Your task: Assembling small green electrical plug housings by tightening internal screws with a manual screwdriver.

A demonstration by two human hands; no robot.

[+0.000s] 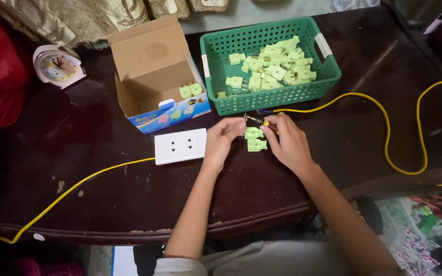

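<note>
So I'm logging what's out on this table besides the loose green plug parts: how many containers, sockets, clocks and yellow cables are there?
Green plastic basket: 1
Open cardboard box: 1
White wall socket plate: 1
Pink alarm clock: 1
Yellow cable, its bared end held by left hand and right hand: 1
Total: 5
</note>
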